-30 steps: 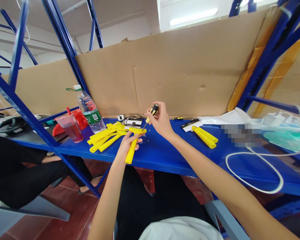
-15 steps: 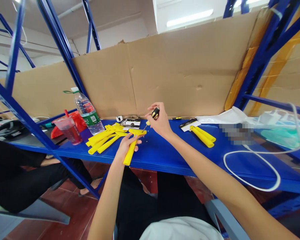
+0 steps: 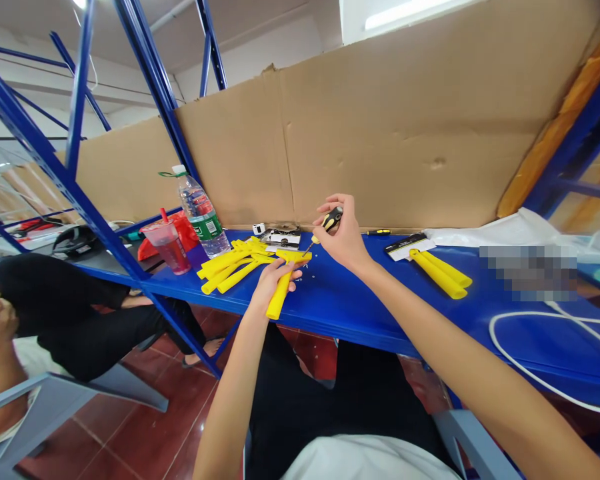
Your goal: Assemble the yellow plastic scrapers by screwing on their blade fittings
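My left hand (image 3: 267,285) is closed around a yellow T-shaped plastic handle (image 3: 279,300), its grip pointing down toward me over the front edge of the blue table. In my right hand (image 3: 351,241) is a black-and-yellow screwdriver (image 3: 333,219), gripped by its handle. The screwdriver's thin shaft slants down to the crosspiece of the yellow handle, and its tip appears to touch there. Left of my hands lies a pile of several similar yellow handles (image 3: 223,272). Small white bits are scattered on the table just right of the crosspiece.
On the left stand a water bottle (image 3: 207,225) and a red drink cup (image 3: 173,248). Yellow-handled tools (image 3: 443,272) with a card lie right, near a white cable (image 3: 510,370). Another screwdriver (image 3: 379,232) lies by the cardboard wall (image 3: 380,127). A seated person (image 3: 70,333) is at far left.
My view has turned left, so everything sits further right in the picture. Both hands keep their hold, with the screwdriver still at the yellow handle's crosspiece.
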Motion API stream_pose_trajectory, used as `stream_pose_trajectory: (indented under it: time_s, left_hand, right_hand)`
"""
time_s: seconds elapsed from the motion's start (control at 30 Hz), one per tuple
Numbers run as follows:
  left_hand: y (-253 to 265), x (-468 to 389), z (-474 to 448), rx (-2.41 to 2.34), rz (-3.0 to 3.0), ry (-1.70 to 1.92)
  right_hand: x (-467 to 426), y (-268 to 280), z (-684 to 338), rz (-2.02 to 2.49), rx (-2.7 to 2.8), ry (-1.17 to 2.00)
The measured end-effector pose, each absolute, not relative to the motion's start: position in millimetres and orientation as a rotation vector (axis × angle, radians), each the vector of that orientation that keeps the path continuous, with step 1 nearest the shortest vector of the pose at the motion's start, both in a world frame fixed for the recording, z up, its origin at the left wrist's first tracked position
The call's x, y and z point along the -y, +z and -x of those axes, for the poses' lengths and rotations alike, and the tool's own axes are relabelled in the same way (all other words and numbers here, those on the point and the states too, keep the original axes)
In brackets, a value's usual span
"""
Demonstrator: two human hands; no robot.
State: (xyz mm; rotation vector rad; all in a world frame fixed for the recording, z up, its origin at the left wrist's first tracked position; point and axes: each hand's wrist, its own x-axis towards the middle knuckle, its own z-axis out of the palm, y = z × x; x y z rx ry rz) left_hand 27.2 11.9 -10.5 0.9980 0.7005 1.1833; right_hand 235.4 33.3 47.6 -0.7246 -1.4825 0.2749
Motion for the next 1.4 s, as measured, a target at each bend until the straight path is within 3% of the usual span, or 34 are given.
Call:
stream_pose_trajectory:
  time_s: [0.3,0.53,0.97,1.17,1.4]
  left_hand:
    - [-12,-15,-25,-0.692,-1.019,1.144]
    - [-12,-13,-30,-0.723,-1.028,1.166]
    - [-16,-16,-30,-0.672,-1.069,1.187]
    - [-15,-14,-32,-0.665,-1.093,1.16]
    - [-17,-15,-31,-0.621,-1.1,1.152]
  right_hand:
    - [-43,49,-242,0.819,1.429,0.419]
    - [-44,47,-241,0.802,1.47,0.301]
    - [-42,46,-242,0.815,1.475,0.375]
    - [-41,43,-240,0.781,1.534,0.153]
    - [-48,41,-240,0.81,1.51,0.289]
